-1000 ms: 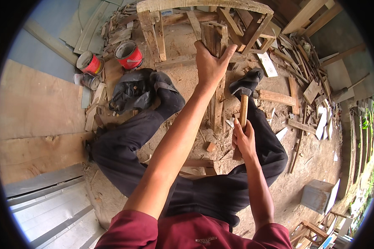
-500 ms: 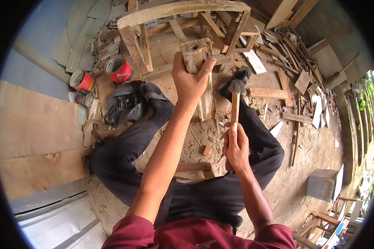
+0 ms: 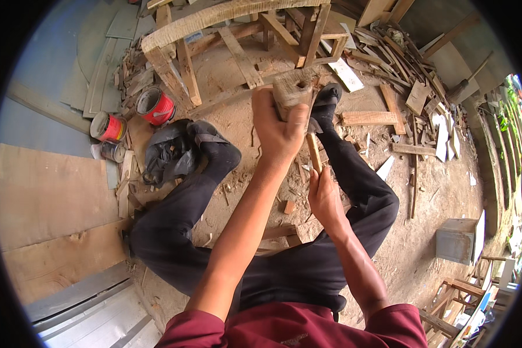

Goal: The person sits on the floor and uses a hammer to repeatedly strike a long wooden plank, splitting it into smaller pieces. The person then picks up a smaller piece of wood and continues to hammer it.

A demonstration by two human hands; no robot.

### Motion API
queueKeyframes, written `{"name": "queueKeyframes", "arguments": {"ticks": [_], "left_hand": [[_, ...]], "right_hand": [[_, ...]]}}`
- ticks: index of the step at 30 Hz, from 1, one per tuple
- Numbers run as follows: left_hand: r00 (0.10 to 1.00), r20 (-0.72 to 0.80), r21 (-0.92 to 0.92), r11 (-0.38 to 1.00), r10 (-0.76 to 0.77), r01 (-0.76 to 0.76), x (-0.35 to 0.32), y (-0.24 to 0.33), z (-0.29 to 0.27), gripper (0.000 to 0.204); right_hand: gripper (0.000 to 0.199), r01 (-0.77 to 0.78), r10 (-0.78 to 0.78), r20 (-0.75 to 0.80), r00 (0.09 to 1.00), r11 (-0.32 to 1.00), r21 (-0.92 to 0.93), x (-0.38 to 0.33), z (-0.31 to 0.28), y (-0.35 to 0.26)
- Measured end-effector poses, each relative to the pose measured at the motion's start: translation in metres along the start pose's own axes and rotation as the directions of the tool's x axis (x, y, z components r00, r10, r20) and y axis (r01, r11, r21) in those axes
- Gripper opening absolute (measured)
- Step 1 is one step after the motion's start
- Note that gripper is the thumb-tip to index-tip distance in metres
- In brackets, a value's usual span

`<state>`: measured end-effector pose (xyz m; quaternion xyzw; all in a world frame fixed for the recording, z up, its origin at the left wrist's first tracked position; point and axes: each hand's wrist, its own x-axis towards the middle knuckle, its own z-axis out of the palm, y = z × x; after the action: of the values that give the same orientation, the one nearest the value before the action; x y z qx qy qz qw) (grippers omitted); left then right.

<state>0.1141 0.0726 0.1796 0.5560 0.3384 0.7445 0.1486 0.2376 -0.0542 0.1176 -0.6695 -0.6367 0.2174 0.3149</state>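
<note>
I sit on a dirt floor with my legs in dark trousers spread out. My left hand (image 3: pixel 276 130) grips an upright wooden post (image 3: pixel 294 88) with a hole cut in its top, held between my feet. My right hand (image 3: pixel 325 198) is closed around the wooden handle of a hammer (image 3: pixel 314 149). The hammer's head sits close behind the post, next to my left hand and my right foot (image 3: pixel 328 97), and is partly hidden.
A rough wooden frame (image 3: pixel 180 40) stands ahead. Two red tins (image 3: pixel 155 106) (image 3: pixel 108 126) and a smaller tin (image 3: pixel 112 151) sit left, beside a dark bag (image 3: pixel 167 155). Scrap boards (image 3: pixel 368 118) litter the right. A grey box (image 3: pixel 457 240) is lower right. Plywood sheets (image 3: pixel 46 191) lie left.
The view has tilted, so the scene sits lower and more to the right. My right hand with the hammer has moved closer to the post. The left hand keeps its grip.
</note>
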Motion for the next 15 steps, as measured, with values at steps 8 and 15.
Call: {"name": "queueKeyframes", "arguments": {"ticks": [8,15], "left_hand": [[0.998,0.027,-0.041,0.998,0.051,-0.050,-0.007,0.003,0.014,0.054],[0.995,-0.079,-0.085,0.995,-0.062,0.055,0.004,-0.007,0.013,0.063]], "right_hand": [[0.019,0.062,-0.012,-0.202,0.979,0.968,0.245,0.002,-0.040,-0.044],[0.024,-0.052,0.052,0.020,0.998,0.999,0.005,-0.030,0.000,0.048]]}}
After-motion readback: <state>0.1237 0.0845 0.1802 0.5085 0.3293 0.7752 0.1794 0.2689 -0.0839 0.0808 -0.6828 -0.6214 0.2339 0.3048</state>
